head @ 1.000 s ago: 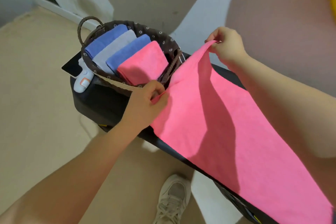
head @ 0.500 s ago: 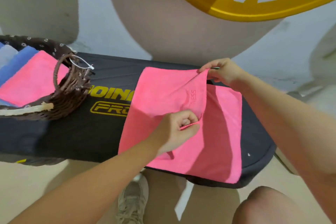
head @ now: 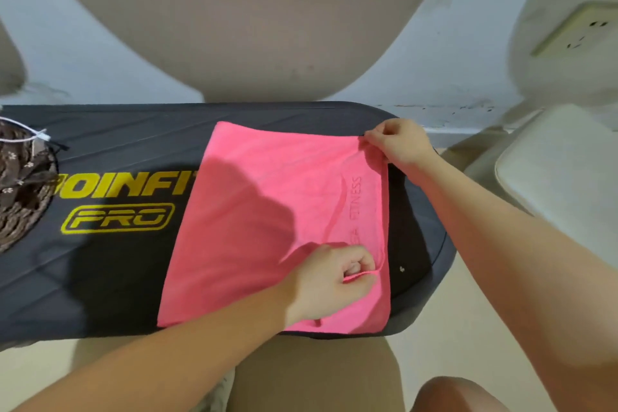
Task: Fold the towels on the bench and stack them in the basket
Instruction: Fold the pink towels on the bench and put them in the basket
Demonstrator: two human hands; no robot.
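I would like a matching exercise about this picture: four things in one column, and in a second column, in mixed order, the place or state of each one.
Things:
1. pink microfibre towel
2. brown woven basket
3. left hand
4. right hand

Places or states:
A. pinches the towel's far right corner
B. lies spread on the black padded bench
C. stands at the left edge of the view
D. pinches the towel's edge near its near right corner

Pairs: 1-B, 2-C, 3-D, 4-A
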